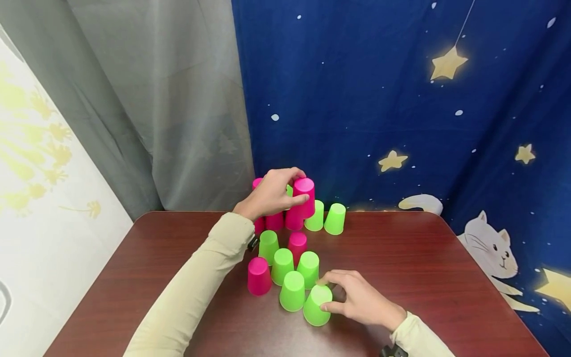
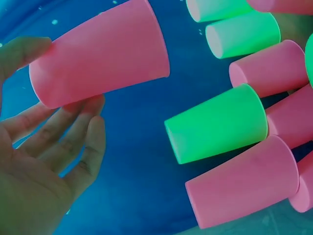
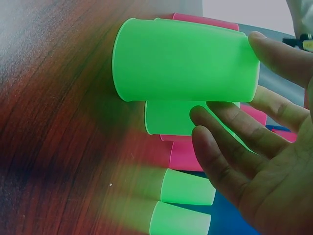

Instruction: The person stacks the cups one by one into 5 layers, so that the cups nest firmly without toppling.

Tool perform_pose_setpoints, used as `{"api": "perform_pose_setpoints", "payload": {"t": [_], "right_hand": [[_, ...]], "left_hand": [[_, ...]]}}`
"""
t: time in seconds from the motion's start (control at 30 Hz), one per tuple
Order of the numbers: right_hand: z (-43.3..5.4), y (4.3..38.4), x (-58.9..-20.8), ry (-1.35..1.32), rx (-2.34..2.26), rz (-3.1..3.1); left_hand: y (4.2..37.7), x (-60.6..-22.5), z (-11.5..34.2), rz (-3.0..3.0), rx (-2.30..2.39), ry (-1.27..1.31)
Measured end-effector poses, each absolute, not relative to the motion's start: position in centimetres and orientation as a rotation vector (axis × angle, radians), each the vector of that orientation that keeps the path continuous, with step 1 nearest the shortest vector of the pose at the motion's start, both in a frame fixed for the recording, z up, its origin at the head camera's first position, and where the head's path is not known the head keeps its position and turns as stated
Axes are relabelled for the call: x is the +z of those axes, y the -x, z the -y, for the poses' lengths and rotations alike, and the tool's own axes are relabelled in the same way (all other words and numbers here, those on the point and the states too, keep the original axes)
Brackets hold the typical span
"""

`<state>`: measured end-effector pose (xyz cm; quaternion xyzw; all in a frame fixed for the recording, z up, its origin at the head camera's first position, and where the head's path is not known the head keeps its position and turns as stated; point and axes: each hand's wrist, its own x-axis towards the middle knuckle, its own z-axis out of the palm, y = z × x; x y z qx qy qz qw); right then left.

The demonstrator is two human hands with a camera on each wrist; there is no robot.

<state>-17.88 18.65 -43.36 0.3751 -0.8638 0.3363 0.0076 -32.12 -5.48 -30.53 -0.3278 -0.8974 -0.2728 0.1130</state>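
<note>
I see the left hand (image 1: 273,192) pinching a pink cup (image 1: 306,199) above the back row (image 1: 294,221), where two upper cups (image 2: 220,127) already stand; the right hand (image 1: 359,300) pinches the nearest green cup (image 1: 315,308); the stack looks partly built, other front cups (image 1: 292,293) seemingly left.

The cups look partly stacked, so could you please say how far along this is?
Apparently done: an upper pink cup and an upper green cup sit on the back row. In hand: the left hand holds a raised pink cup; the right hand pinches a near green cup. Likely left: placing both, then stacking the other front cups, which stand in front of that row.
</note>
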Motion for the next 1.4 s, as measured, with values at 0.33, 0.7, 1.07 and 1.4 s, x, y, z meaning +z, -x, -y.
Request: {"api": "perform_pose_setpoints", "payload": {"t": [0.33, 0.7, 1.07, 1.4], "right_hand": [[-18.6, 17.8, -43.5, -1.162, 1.044, 2.693], [-18.7, 17.6, -43.7, -1.143, 1.019, 2.685], [-18.5, 17.6, -43.9, -1.126, 1.037, 2.707], [-18.7, 17.5, -43.8, -1.137, 1.025, 2.692]], "left_hand": [[36.0, -31.6, 3.4, 2.700, -0.748, 0.839], [37.9, -33.7, 2.3, 2.787, -0.560, 0.745], [38.4, -34.7, 1.9, 2.843, -0.490, 0.661], [38.7, -35.2, 1.3, 2.836, -0.428, 0.624]]}}
